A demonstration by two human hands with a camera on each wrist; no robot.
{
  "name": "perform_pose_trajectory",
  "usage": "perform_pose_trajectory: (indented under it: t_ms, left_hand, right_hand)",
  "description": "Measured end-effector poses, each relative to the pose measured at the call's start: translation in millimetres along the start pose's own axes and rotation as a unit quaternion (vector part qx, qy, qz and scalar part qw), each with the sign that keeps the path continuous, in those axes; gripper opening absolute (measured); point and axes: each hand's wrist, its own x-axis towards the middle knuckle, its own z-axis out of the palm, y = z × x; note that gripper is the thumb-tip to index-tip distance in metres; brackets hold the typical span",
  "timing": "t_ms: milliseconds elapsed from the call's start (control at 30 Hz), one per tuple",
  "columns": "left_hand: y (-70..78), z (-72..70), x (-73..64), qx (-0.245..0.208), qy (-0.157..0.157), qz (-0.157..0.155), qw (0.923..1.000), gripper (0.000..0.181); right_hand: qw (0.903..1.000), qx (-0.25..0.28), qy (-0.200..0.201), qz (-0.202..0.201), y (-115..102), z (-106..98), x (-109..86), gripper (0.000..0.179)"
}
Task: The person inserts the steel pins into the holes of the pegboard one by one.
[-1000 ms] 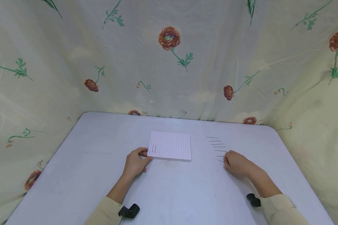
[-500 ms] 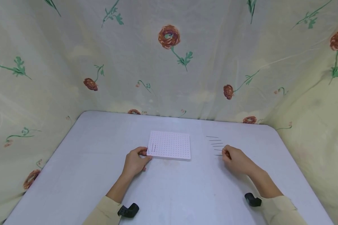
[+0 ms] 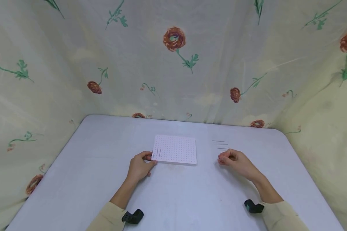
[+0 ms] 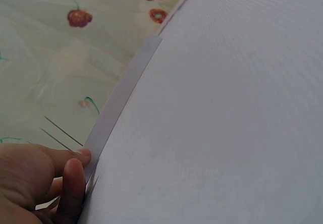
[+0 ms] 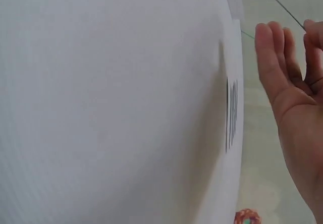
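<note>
A white board with a grid of small holes [image 3: 176, 149] lies on the table. My left hand [image 3: 140, 166] grips its near left corner between thumb and fingers. Thin metal needles [image 4: 63, 129] stand up from the board beside that hand. To the right of the board, my right hand [image 3: 235, 162] is raised over the table. It pinches one thin needle [image 5: 286, 10] between thumb and forefinger, with the other fingers extended. Several more needles [image 3: 221, 144] lie in a row just beyond this hand, which hides part of the row in the head view.
A white-covered table [image 3: 188, 195] bears everything. Its far edge meets a flower-printed curtain [image 3: 205, 80], which also hangs along both sides. Black wrist devices [image 3: 133, 216] sit at both sleeve cuffs.
My right hand picks up a needle from the near end of the row, lifts it and moves left, turning its fingers toward the board. The left hand keeps its place on the board.
</note>
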Motion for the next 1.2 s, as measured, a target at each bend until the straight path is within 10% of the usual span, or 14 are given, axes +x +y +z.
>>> perform_pose_trajectory:
  t_ms: [200, 1200]
  left_hand:
    - [-0.2, 1.5, 0.2, 0.001, -0.001, -0.001, 1.0, 0.044]
    - [-0.9, 0.8, 1.3, -0.001, 0.001, 0.0, 1.0, 0.044]
  right_hand:
    - [0.9948, 0.095, 0.035, 0.015, -2, 4, 2.6, 0.023]
    - [0.9784, 0.111, 0.164, 0.059, -39, 45, 38.0, 0.032]
